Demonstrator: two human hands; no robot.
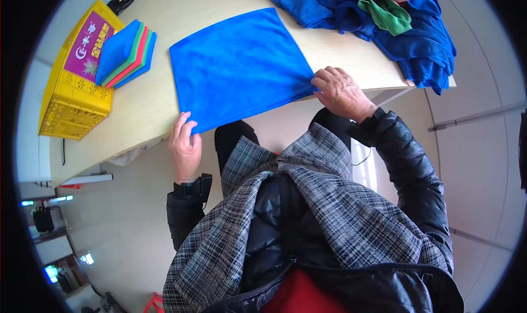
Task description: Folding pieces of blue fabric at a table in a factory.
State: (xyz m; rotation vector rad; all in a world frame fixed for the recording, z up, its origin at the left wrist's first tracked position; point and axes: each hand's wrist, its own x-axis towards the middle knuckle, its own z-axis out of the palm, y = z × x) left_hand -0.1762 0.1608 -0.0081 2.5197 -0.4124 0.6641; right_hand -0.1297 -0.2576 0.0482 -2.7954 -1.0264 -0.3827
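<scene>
A bright blue cloth [236, 66] lies spread flat on the table, its near edge along the table's front edge. It looks doubled over, with layered edges on the near side. At its near left corner, my left hand [185, 145] pinches the edge between thumb and fingers. My right hand [341, 92] grips the near right corner, fingers bent over it and thumb below.
A stack of folded blue, green and red cloths [127, 55] leans against a yellow plastic basket [74, 101] on the left. Crumpled blue cloths [414, 49] pile up at the far right, with a green cloth [385, 15] and red ones among them. White cabinets stand to the right.
</scene>
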